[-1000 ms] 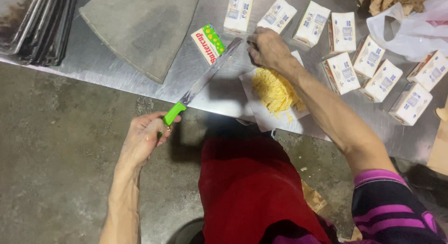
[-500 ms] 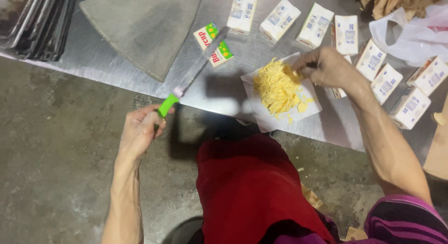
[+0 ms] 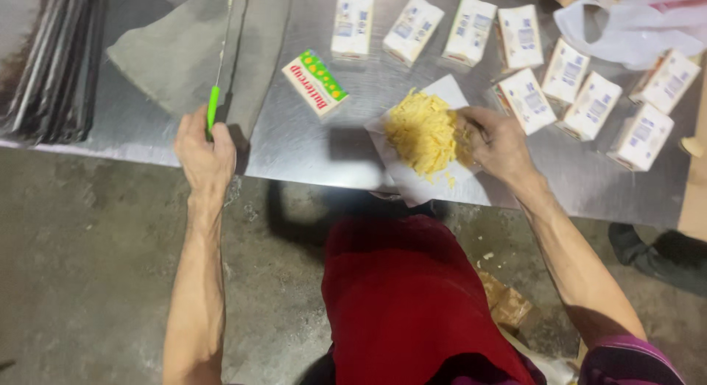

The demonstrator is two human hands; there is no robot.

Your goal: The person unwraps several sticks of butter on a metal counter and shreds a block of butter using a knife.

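The left hand [image 3: 202,153] had its fingers shut tight on a long thin knife w/ a bright green handle [image 3: 215,98]. The blade pointed up and away over a grey folded cloth [image 3: 169,50] on the shiny metal table [image 3: 309,145]. A green and white carton [image 3: 315,81] lay just right of it. The right hand [image 3: 497,142] had bent fingers pressed on a yellow crumbly heap [image 3: 421,133] on white paper [image 3: 412,182]. White little boxes [image 3: 526,99] lay close behind. Half a sec before, the knife lay by the carton; it had swung left.
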